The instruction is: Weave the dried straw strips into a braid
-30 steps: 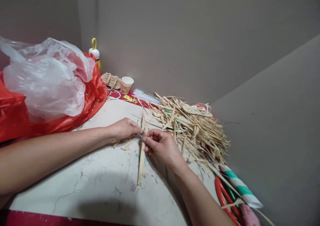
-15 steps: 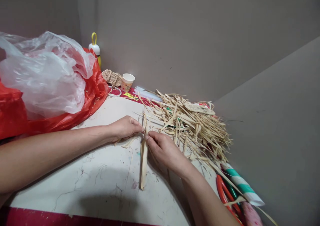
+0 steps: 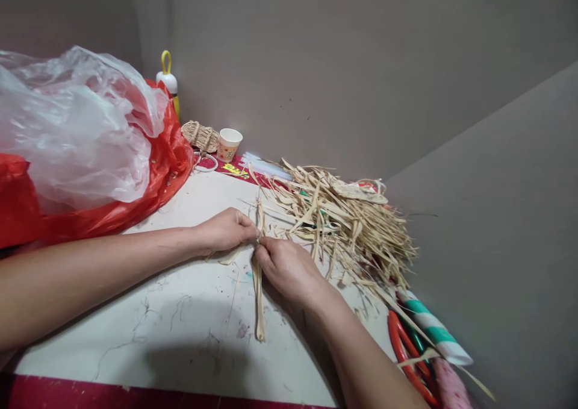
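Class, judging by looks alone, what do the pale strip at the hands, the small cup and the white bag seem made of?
Pale strip: dried plant material, perhaps husk or leaf; matte, straw-coloured, creased lengthwise.
Small cup: probably paper, with a printed pattern and thin rim; coating unclear.
White bag: likely thin, glossy plastic film; translucent, crumpled, with bright highlights.

No words or numbers could be read. Yellow marks (image 3: pixel 235 170) lay on the far red strip (image 3: pixel 220 166) and little spots (image 3: pixel 227 153) on the paper cup (image 3: pixel 230 137), all too small to make out.
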A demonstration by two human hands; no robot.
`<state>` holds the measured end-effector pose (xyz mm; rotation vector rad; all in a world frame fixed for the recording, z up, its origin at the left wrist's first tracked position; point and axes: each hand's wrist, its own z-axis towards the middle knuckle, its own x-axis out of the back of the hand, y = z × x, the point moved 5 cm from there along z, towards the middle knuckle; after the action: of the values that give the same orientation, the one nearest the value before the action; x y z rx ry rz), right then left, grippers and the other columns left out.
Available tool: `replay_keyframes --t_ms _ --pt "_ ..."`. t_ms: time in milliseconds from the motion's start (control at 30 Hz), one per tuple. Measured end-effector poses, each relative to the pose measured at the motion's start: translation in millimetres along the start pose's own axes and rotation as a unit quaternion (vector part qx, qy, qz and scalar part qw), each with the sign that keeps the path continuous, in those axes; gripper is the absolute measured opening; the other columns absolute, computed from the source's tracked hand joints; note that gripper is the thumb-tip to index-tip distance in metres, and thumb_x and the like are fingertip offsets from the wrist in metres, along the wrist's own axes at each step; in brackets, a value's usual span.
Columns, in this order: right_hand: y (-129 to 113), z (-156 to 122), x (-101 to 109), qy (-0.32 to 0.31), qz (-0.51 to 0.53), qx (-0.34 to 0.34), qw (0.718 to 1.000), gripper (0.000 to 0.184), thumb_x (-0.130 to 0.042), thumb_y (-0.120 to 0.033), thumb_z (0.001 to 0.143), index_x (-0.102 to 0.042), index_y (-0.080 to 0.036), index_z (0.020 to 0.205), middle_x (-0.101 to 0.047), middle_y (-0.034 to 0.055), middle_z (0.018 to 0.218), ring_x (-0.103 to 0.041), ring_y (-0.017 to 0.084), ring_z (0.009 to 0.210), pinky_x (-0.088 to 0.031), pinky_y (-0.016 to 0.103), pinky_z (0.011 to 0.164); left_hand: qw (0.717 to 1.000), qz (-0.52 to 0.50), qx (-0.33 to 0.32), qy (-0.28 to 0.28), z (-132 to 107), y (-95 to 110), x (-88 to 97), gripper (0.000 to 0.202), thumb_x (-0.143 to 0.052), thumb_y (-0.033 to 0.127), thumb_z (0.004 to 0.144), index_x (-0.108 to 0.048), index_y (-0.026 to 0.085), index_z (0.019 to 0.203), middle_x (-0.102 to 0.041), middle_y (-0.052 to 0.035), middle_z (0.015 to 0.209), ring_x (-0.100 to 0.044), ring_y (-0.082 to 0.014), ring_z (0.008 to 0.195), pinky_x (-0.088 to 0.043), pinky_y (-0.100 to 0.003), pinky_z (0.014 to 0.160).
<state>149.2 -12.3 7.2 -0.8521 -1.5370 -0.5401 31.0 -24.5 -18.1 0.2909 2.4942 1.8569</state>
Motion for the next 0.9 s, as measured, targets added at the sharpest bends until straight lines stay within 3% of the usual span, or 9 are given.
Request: replay_keyframes --t_ms 167,333,467,633,767,833,900 --pt "4 4 -2 -0.006 0.013 -0.007 1.000 0.032 -0.034 -0.024 0.086 -0.064 -0.017 0.077 -0.068 0.0080 0.076 -0.056 0.018 0.067 -0.026 0.027 0.056 1.000 0.014 -0.023 -0.009 1 0 -3.5 0.023 -0.049 0.025 0.075 -0.047 0.016 0.053 -0.032 0.0079 0.040 -0.023 -0.0034 0.035 -0.011 -0.021 0.038" --pt "6 6 -2 -0.013 0.037 -0.004 0.999 0.032 -0.034 -0.023 0.086 -0.065 -0.017 0.076 -0.068 0.0074 0.074 -0.054 0.017 0.065 -0.027 0.026 0.056 0.999 0.009 -0.041 -0.012 2 -1 -3.6 0.029 -0.050 0.029 0.074 -0.040 0.018 0.049 -0.028 0.0083 0.041 -0.020 -0.0041 0.037 -0.011 -0.022 0.039" --pt "3 6 0 0.005 0.044 -0.001 0.999 0.030 -0.035 -0.023 0.085 -0.063 -0.018 0.073 -0.066 0.0065 0.071 -0.051 0.016 0.062 -0.026 0.025 0.055 0.999 0.015 -0.050 0.011 4 -3 -1.9 0.025 -0.054 0.032 0.073 -0.051 0.015 0.054 -0.036 0.0074 0.045 -0.025 -0.0041 0.042 -0.016 -0.020 0.041" --pt "9 3 5 0.024 0.104 0.016 0.994 0.028 -0.042 -0.027 0.084 -0.054 -0.018 0.061 -0.057 0.0005 0.057 -0.043 0.012 0.053 -0.025 0.024 0.051 0.999 -0.005 -0.012 0.045 3 -2 -0.3 0.017 -0.053 0.024 0.073 -0.058 0.014 0.060 -0.040 0.0075 0.044 -0.027 -0.0033 0.038 -0.016 -0.019 0.039" --pt "28 1 25 0.092 0.220 -0.018 0.971 0.038 -0.048 -0.044 0.083 -0.050 -0.018 0.056 -0.046 -0.0022 0.050 -0.038 0.010 0.049 -0.026 0.022 0.047 0.999 -0.016 0.022 0.045 -1 3 1.3 0.018 -0.055 0.026 0.075 -0.057 0.016 0.061 -0.033 0.0089 0.037 -0.022 -0.0037 0.033 -0.013 -0.020 0.036" --pt "36 1 30 0.117 0.288 -0.044 0.950 0.034 -0.052 -0.046 0.081 -0.058 -0.017 0.065 -0.051 -0.0015 0.055 -0.040 0.010 0.048 -0.030 0.022 0.046 0.999 -0.026 0.027 0.034 0 2 2.1 0.018 -0.056 0.029 0.076 -0.058 0.016 0.063 -0.032 0.0089 0.036 -0.021 -0.0044 0.032 -0.012 -0.021 0.034" --pt "37 4 24 0.083 0.357 -0.067 0.928 0.030 -0.058 -0.044 0.076 -0.063 -0.015 0.081 -0.059 0.0008 0.067 -0.043 0.009 0.046 -0.033 0.022 0.045 0.999 -0.041 0.023 0.022 2 0 2.8 0.018 -0.057 0.030 0.076 -0.058 0.016 0.064 -0.032 0.0088 0.036 -0.021 -0.0047 0.032 -0.011 -0.021 0.034"
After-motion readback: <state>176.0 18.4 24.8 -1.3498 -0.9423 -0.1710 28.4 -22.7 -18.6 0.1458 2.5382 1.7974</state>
